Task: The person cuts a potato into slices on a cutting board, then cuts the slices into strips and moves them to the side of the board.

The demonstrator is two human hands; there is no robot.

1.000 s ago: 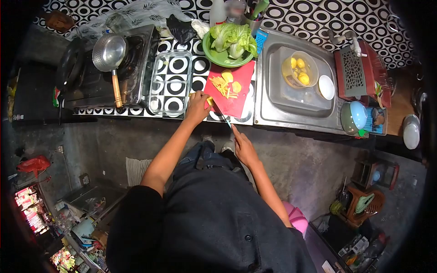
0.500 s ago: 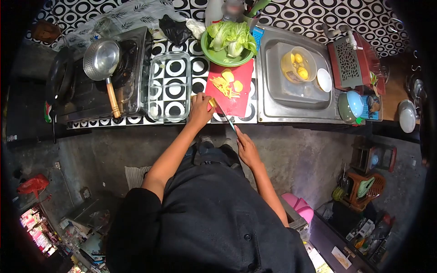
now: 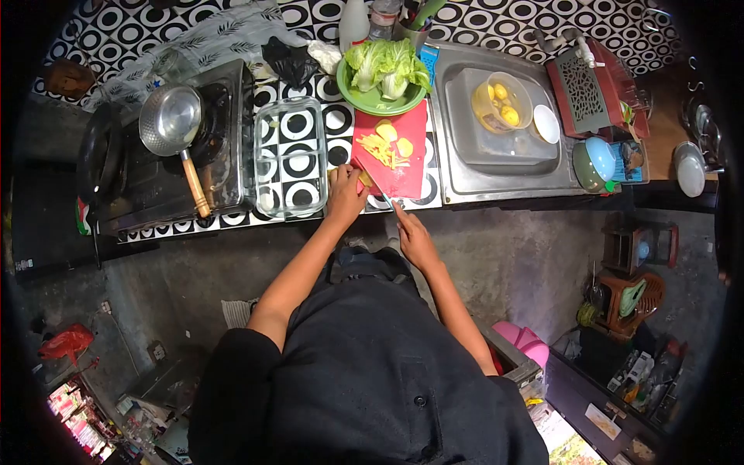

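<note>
My left hand (image 3: 346,195) is closed on a yellow potato piece (image 3: 364,179) at the lower left corner of a red cutting board (image 3: 409,180). A knife (image 3: 377,181) is gripped in my right hand (image 3: 416,242), its blade angled up to the left across the board and right at the potato piece. Thin potato strips (image 3: 376,150) lie in a loose pile in the middle of the board. Beside them are rounded potato slices (image 3: 404,147).
Behind the board stands a green bowl (image 3: 372,104) of leafy cabbage (image 3: 395,68). A glass dish (image 3: 291,209) sits to the left, near a stove with a saucepan (image 3: 167,120). On the right, the sink (image 3: 457,182) holds a plastic bowl (image 3: 527,105) with whole potatoes and a white bowl (image 3: 546,124).
The knife has slid forward and left, its blade now against the potato piece. My right hand moved slightly up with it. The whole view has shifted a little.
</note>
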